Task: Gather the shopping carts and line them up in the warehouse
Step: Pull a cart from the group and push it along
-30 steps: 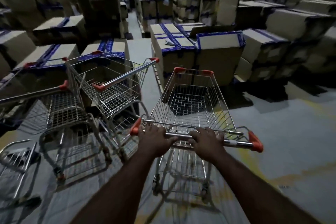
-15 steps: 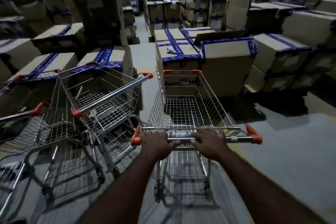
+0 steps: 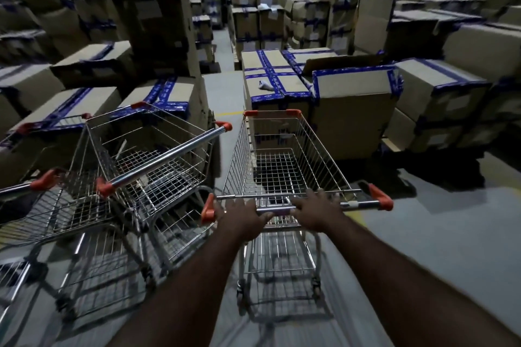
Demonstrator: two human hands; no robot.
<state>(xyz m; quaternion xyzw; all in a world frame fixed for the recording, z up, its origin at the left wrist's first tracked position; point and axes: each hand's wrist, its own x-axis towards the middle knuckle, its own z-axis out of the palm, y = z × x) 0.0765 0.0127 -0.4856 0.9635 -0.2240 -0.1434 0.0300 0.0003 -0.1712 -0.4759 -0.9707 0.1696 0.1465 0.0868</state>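
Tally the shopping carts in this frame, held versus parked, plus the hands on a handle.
Held cart: 1
Parked carts at its left: 2, nearer cart and farther cart; wire at the lower-left edge unclear
Hands on its handle: 2, left hand and right hand
Total: 3 carts, 2 hands

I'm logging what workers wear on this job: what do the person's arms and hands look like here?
Both forearms are bare as far as the frame shows, no sleeves in view. The left hand and right hand wear no gloves; no watch, ring or wristband is visible.
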